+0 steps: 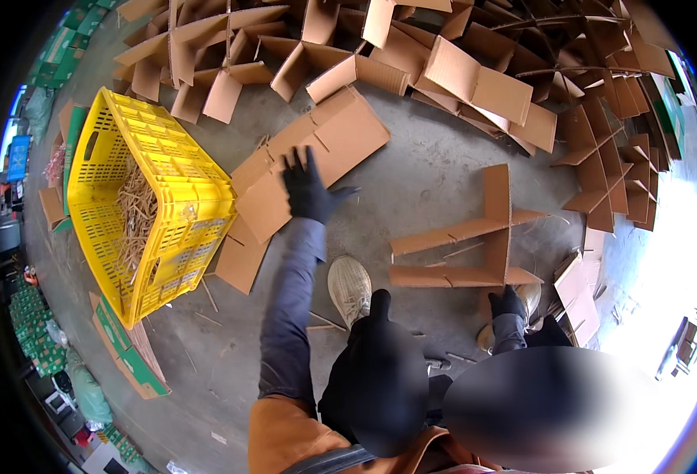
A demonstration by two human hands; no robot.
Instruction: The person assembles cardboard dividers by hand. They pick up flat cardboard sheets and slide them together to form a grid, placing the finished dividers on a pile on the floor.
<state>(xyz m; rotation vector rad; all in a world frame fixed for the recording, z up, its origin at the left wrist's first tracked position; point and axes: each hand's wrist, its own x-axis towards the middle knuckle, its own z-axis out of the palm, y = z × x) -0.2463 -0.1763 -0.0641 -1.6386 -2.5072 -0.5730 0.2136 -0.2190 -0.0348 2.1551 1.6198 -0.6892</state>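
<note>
My left hand, in a black glove, reaches forward with its fingers spread. It is over a stack of flat slotted cardboard strips on the floor and holds nothing. On my right, a partly slotted-together cardboard divider has two strips crossing a longer one. My gloved right hand is closed at the divider's near end, close to my shoe. Its fingers are partly hidden there, but they appear to grip the cardboard edge.
A yellow plastic crate lies on its side at left, with cardboard scraps inside. Assembled cardboard dividers pile along the far side. Loose cardboard pieces lie at right. A green-and-brown cardboard piece rests nearer the left.
</note>
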